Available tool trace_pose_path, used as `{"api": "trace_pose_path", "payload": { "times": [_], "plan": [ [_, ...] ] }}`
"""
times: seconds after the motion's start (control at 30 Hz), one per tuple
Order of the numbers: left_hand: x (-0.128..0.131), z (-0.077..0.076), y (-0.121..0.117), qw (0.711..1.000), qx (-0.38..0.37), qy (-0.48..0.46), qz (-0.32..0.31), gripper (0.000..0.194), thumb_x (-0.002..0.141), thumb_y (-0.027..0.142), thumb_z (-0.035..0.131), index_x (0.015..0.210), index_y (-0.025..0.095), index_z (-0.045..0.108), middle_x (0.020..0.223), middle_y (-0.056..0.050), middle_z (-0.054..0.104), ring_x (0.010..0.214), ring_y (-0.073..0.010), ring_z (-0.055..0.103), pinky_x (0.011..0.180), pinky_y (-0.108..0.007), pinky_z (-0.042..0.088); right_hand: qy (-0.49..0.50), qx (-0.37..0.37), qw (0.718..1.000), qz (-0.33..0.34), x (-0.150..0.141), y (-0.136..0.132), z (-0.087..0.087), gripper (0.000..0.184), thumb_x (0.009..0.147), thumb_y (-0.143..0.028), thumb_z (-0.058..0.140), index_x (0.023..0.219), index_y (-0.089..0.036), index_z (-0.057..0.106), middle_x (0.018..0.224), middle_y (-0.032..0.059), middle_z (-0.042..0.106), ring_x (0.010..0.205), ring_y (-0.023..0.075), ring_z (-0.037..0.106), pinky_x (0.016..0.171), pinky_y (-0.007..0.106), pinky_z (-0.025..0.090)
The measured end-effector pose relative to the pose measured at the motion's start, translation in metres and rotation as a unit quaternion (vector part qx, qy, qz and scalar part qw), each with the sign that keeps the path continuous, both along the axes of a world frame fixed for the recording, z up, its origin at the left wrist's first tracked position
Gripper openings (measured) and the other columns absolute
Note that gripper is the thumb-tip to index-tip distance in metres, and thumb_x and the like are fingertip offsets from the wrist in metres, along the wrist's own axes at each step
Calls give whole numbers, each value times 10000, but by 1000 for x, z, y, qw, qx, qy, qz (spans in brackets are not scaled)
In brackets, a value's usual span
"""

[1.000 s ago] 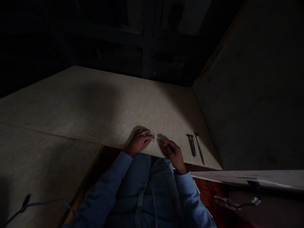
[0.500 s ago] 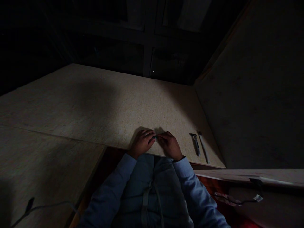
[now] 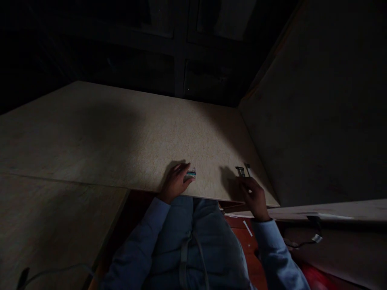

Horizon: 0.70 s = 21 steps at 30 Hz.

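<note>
On the table near its front edge, my left hand [image 3: 176,182] has its thumb and fingers around a small flat packet [image 3: 191,173] with a teal stripe. Off to the right, my right hand [image 3: 253,194] is over a razor [image 3: 240,169], its fingers bent with a gap between thumb and fingers. I make out no grip on the razor, whose handle is hidden by the hand. A toothbrush [image 3: 248,169] lies just beside the razor, its handle mostly covered too.
The pale table [image 3: 169,133] meets a dark wall panel [image 3: 317,121] on the right. A second board [image 3: 60,225] lies at the near left, with a cable [image 3: 66,266] on it. Another cable [image 3: 302,243] hangs at the lower right. The room is dim.
My right hand has left the packet and moved right to above the razor and toothbrush. My left hand stays at the packet, which now shows more. The view has shifted slightly.
</note>
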State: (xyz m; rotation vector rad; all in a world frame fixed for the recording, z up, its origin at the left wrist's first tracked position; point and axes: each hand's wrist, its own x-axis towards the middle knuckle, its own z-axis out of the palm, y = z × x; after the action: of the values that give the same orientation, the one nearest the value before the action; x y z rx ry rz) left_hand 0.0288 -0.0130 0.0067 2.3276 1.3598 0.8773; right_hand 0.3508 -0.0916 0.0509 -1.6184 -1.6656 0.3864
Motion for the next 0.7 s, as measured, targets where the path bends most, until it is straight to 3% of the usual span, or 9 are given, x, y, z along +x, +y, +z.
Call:
{"api": "trace_pose_path", "payload": {
  "times": [0.1,0.17,0.3,0.47,0.7],
  "plan": [
    [-1,-5,2,1000,13,-12,6,593,886,332,692,1436,193,518,1373,-151,642,1315,-313,559,1093,-487,482,-37,-8,994,-99,34,-7,2,392,893,-443,528,1056,-158,743,984,141,706,817,247,653,684,351,526],
    [-1,-8,5,1000,23,-17,6,581,911,318,653,1455,190,493,1397,-156,626,1327,-312,551,1104,-492,475,-49,-19,987,-154,52,-8,0,463,881,-481,499,1087,-138,732,1017,158,706,849,261,658,719,365,530],
    [1,-11,11,999,36,-13,18,556,939,285,591,1469,172,468,1407,-167,617,1334,-320,544,1121,-508,462,-45,-111,979,-166,70,-3,-10,553,872,-584,481,1094,-143,731,1089,165,725,990,296,669,830,389,530],
    [4,-16,17,998,43,-4,46,573,937,277,571,1477,135,443,1413,-195,604,1339,-342,537,1129,-524,449,-105,-139,968,-182,64,1,-20,517,911,-568,481,1113,-164,734,1162,152,721,1044,283,672,891,361,503],
    [6,-18,20,996,42,-18,71,593,924,322,602,1472,158,445,1395,-194,616,1307,-356,562,1093,-542,471,-195,-185,925,-267,45,8,-18,399,954,-448,498,1205,-202,687,1130,122,731,971,254,669,724,291,422]
  ]
}}
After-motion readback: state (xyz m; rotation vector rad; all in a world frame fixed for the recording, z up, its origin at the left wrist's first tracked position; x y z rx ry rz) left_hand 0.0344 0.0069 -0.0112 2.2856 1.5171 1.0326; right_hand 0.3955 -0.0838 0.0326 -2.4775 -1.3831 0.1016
